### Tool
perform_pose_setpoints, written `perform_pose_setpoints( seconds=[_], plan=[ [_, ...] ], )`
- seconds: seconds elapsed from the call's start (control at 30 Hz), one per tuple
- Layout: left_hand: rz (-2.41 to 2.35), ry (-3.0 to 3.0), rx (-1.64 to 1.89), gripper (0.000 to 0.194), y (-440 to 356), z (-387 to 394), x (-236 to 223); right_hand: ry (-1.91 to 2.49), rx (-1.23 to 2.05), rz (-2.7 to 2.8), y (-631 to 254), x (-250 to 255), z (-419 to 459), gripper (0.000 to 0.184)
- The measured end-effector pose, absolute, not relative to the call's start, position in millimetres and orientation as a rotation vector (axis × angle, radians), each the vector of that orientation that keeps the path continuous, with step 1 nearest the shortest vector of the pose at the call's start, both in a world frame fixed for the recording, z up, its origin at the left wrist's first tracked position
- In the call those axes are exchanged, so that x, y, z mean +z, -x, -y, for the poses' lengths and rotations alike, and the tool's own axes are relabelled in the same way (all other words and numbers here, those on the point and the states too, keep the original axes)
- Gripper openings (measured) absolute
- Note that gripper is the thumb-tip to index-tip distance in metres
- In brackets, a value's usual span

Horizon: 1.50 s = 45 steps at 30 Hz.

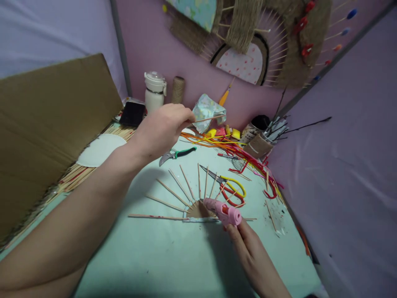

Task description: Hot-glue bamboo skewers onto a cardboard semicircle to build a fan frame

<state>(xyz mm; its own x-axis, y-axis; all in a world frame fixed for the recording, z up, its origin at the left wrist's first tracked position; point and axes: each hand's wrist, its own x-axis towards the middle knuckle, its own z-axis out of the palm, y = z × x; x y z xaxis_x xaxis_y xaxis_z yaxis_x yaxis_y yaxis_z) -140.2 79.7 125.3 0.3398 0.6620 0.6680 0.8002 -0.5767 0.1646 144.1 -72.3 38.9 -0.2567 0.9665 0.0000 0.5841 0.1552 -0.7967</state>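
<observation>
My left hand point(169, 124) is raised over the table, its fingers pinched on the end of a thin wooden stick point(209, 118) that points right. In my right hand point(245, 244) is a pink hot glue gun point(221, 210), its nozzle at the curved edge of a half-round cardboard piece point(196, 212). Wooden sticks point(173, 190) fan out from that piece like rays, and its straight lower edge has a pale blue strip. Whether the nozzle touches the cardboard I cannot tell. Scissors point(229, 188) with yellow and red handles lie behind the glue gun, partly under the sticks.
Green-handled pruning shears point(182, 152) lie behind the fan. A white bottle point(154, 93), twine spool point(178, 90) and patterned cloth point(207, 111) stand at the back. Coloured pipe cleaners point(217, 145) run along the right. Cardboard point(56, 132) rises at left; a container point(259, 147) holds twigs.
</observation>
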Motion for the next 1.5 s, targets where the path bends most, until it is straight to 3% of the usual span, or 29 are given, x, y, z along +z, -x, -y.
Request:
perform_pose_setpoints(
  seconds=[0.43, 1.5],
  plan=[
    [1.333, 2.415, -1.171, 0.026, 143.3, -86.6, 114.9, 1.547, 0.854, 1.916, -136.9, 41.1, 72.3, 0.052],
    [1.396, 2.472, -1.018, 0.028, 144.9, -82.6, 118.5, 1.553, 0.917, 1.916, -142.0, 36.1, 78.1, 0.044]
  ],
)
